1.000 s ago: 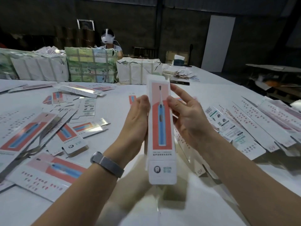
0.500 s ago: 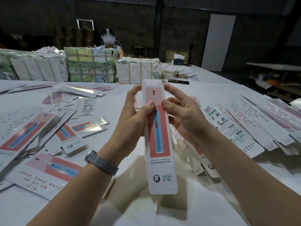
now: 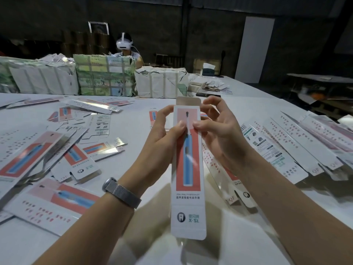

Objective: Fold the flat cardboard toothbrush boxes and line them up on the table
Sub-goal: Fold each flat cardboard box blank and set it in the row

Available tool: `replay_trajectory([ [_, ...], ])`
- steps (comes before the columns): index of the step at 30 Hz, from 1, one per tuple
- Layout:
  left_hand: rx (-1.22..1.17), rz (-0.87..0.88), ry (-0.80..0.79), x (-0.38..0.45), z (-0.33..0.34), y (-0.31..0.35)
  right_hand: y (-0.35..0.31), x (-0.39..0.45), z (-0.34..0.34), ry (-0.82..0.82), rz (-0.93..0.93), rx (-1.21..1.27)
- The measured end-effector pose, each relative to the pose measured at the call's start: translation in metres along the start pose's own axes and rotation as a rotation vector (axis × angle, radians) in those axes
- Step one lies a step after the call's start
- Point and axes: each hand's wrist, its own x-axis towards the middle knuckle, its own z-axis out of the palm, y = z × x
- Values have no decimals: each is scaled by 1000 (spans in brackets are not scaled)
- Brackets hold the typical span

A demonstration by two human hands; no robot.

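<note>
I hold one long toothbrush box upright above the white table, its red panel with a blue toothbrush facing me. My left hand grips its upper left edge, thumb pressed on the front. My right hand holds the upper right edge, thumb on the front and fingers curled behind the top. The box's top flap stands open above my fingers. Flat unfolded boxes lie scattered on the left, and a row of boxes lies side by side on the right.
Wrapped bundles of packaging stand in a row along the far side of the table. A person wearing a white headset sits behind them. A dark phone and loose papers lie at the far right.
The box has dropped lower and closer to me. My hands moved from its sides up to its top end, thumbs now on the front, and the top flap stands open.
</note>
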Motion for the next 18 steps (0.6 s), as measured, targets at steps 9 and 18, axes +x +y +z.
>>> replay_trajectory([
  [9,98,-15,-53,-1,5,-6,-3,2,1,121,83,-76],
  [18,215,-13,-107,-3,8,-9,-6,1,6,251,83,-161],
])
